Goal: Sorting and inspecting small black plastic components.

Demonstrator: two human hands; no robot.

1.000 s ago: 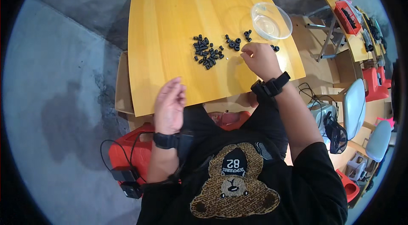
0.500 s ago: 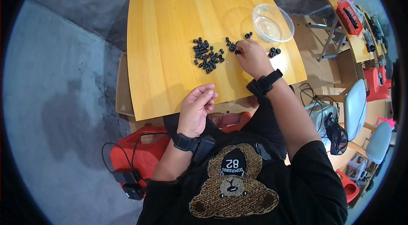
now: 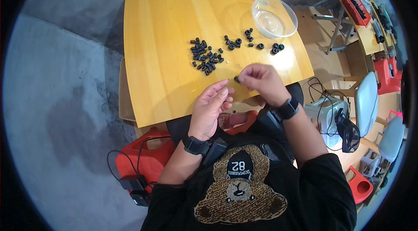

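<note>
While the right hand pinches something black, the empty left hand curls loosely

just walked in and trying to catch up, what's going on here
A person is handling small black parts at a yellow table. The right hand pinches one black piece close to the left hand; whether the left holds anything is unclear. A loose pile lies beyond the hands, with smaller clusters toward a clear bowl.

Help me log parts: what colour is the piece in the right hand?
The piece is black, seen best in the head view.
</note>
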